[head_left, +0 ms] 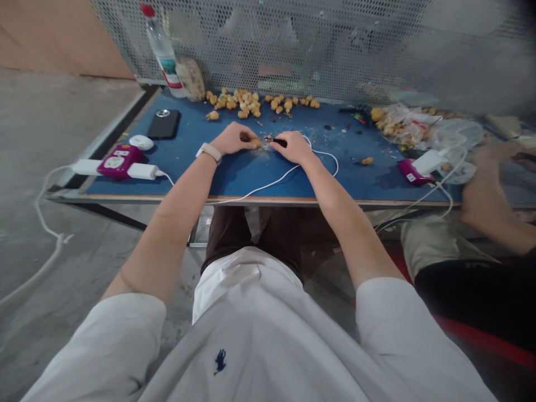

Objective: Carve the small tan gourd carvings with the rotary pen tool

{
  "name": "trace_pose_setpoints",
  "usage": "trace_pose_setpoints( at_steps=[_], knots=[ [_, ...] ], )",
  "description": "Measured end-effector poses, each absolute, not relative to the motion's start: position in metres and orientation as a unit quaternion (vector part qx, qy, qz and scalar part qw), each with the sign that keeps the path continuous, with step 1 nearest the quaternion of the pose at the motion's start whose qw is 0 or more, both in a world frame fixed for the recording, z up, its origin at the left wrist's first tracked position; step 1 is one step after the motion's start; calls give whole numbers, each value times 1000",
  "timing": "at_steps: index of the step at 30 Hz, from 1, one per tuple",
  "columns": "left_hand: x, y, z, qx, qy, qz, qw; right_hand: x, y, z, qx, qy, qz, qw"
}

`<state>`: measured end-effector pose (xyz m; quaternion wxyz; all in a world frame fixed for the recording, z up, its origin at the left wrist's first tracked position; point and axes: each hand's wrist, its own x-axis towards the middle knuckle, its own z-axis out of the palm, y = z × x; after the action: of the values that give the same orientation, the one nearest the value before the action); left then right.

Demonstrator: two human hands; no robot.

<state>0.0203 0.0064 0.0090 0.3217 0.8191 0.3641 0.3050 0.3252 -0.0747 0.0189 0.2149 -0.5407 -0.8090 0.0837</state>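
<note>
My left hand (237,139), with a pale band on its wrist, pinches a small yellow-brown nut-like piece (255,143) low over the blue tabletop. Facing it, my right hand (294,146) is closed around a slim tool with a black handle (280,142). The tool's tip points toward the piece; whether the two touch I cannot tell. A thin white cable (330,155) emerges by my right hand, loops on the table and runs to the front edge. Pale crumbs (263,153) lie between and below my hands.
Behind my hands lie several loose nut-like pieces (247,103). At left are a black phone (164,124), purple power adapter (120,161) and water bottle (165,56). At right are a plastic bag of pieces (410,125), another adapter (414,172) and a co-worker's arm (486,190).
</note>
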Motion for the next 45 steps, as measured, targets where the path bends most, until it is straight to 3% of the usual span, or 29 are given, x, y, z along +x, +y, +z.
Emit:
trace_pose_setpoints(
  at_steps=[45],
  knots=[
    [21,17,1,828,352,308,311,327,-70,14,-522,-820,70,225]
  ],
)
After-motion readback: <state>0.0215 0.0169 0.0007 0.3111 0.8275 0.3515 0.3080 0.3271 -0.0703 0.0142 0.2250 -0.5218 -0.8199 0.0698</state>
